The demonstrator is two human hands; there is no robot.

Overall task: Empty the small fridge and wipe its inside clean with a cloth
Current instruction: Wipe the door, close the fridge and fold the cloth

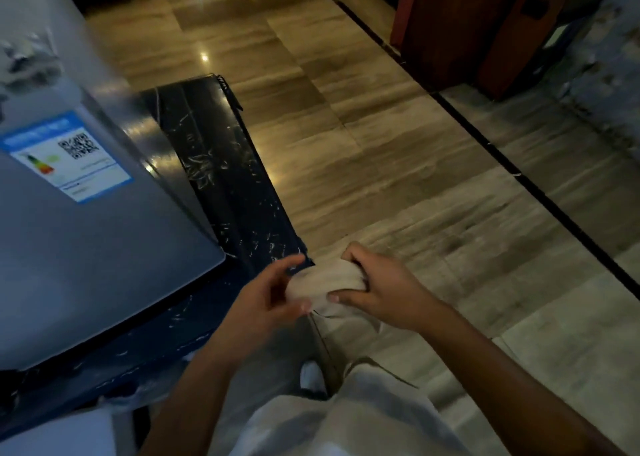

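The small grey fridge [86,241] fills the left side, door closed, with a blue-edged energy label [65,154] on its front. It stands on a dark, scratched low platform [225,171]. In front of me, both hands hold a bunched beige cloth [323,284] over the floor. My right hand [377,287] grips the cloth's right end with fingers curled round it. My left hand [273,296] pinches the left end between thumb and fingers. The fridge's inside is hidden.
Polished striped stone floor [363,144] stretches ahead and to the right, crossed by a dark inlay line [485,144]. Reddish wooden furniture [485,30] stands at the top right. My light trousers [346,417] and a white shoe [311,374] show below.
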